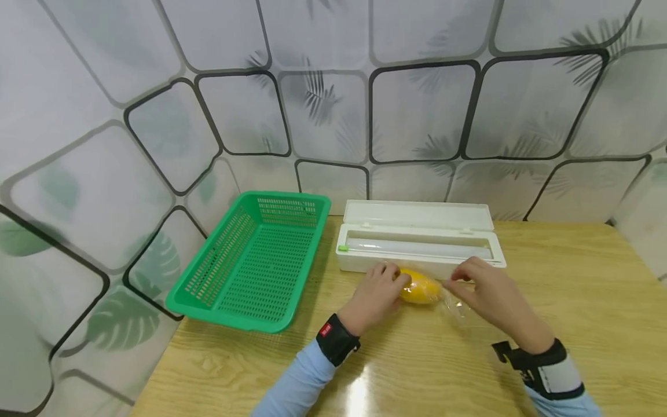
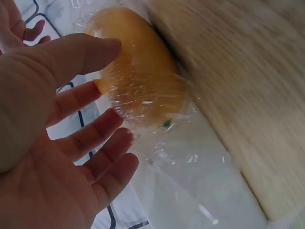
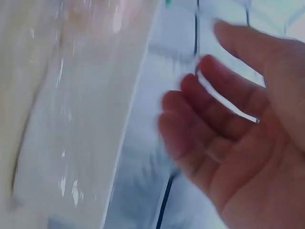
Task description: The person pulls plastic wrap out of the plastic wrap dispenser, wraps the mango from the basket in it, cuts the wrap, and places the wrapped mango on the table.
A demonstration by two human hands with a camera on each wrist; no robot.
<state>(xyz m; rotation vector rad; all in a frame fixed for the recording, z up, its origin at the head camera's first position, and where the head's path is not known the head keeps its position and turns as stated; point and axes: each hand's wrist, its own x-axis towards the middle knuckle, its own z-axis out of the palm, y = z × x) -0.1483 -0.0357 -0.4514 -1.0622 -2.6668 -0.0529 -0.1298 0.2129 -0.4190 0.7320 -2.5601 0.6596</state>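
A yellow mango (image 1: 419, 288) in clear plastic wrap (image 1: 455, 307) lies on the table, close before the white cling-film dispenser (image 1: 417, 263). My left hand (image 1: 377, 289) holds its left end; in the left wrist view the thumb (image 2: 102, 50) lies over the mango (image 2: 143, 67) and the fingers meet the film along its side. Loose film spreads past the mango's right end. Beside that end is my right hand (image 1: 484, 295), thumb and index finger bent toward each other near the film. In the blurred right wrist view, nothing shows between the thumb and fingers.
The dispenser's lid (image 1: 417, 214) is raised, with a pale roll (image 1: 417, 248) inside and a small green piece at its left end. A green plastic basket (image 1: 292, 301) stands to the left. Behind the wooden table (image 1: 563, 278) rises a patterned wall covering (image 1: 323, 116).
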